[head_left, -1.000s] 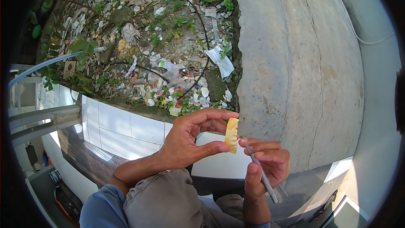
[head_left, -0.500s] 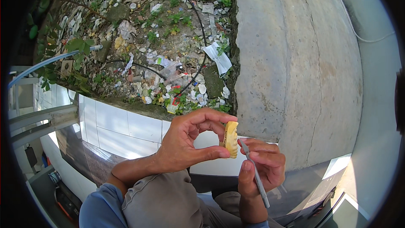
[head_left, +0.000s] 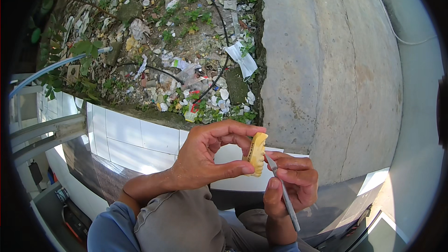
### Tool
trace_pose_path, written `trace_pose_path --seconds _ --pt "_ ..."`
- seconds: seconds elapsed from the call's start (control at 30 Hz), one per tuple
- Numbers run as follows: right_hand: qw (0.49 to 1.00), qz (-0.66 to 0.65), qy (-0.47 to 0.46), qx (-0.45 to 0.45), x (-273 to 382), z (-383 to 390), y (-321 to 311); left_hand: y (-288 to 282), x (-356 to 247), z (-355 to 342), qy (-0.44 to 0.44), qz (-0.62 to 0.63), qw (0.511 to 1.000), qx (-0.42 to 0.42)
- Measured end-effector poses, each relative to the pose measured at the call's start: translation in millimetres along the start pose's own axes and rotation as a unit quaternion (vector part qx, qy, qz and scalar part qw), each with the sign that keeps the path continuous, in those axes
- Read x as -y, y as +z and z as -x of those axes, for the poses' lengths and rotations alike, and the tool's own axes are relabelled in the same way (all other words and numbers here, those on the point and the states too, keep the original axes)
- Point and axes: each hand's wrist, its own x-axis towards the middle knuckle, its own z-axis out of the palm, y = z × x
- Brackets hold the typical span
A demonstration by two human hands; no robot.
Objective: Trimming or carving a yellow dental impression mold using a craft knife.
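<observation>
Pinching a pale-yellow, curved, ridge-edged piece [head_left: 257, 156] at the frame's lower centre, the left fingers [head_left: 228, 127] could be nicked if the slim grey metal tool [head_left: 285, 196], gripped in the right fingers [head_left: 298, 176], slips.

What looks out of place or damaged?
Litter, apparently including a face mask, is strewn across the dirt, where it doesn't belong, and a long crack runs along the concrete slab. The yellow piece in the left hand shows no obvious damage.
</observation>
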Motion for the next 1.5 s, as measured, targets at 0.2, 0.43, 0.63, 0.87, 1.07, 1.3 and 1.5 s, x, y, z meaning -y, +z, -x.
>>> trace_pose_path --seconds 0.2,0.43,0.63,0.87,1.07,1.3,1.5 --pt "1.0 0.006 0.0 0.001 -0.4 -0.7 -0.9 2.0 2.0 -2.3 0.043 -0.007 0.999 0.006" --pt "1.0 0.005 0.0 0.0 -0.2 -1.6 -0.3 0.8 1.5 -1.9 0.045 -0.013 0.999 0.009" --pt "0.998 0.035 0.042 0.032 3.9 2.6 -1.6 -1.2 2.5 0.0 0.013 -0.004 1.0 0.008" --pt "0.997 0.018 0.069 0.01 5.5 5.0 -2.7 0.4 2.0 1.8 -0.014 0.0 1.0 -0.006" --pt "0.985 -0.112 0.128 -0.034 16.0 -3.6 -23.2 5.3 2.1 1.8 -0.042 0.003 0.998 -0.042" --pt "0.98 -0.099 0.132 -0.108 -23.6 -0.9 -39.3 -20.8 19.2 -6.9 -0.021 0.071 0.996 -0.052" --pt "0.952 0.019 0.304 -0.001 -96.3 37.7 -23.1 -22.3 12.2 -21.2 0.028 0.146 0.981 -0.121"
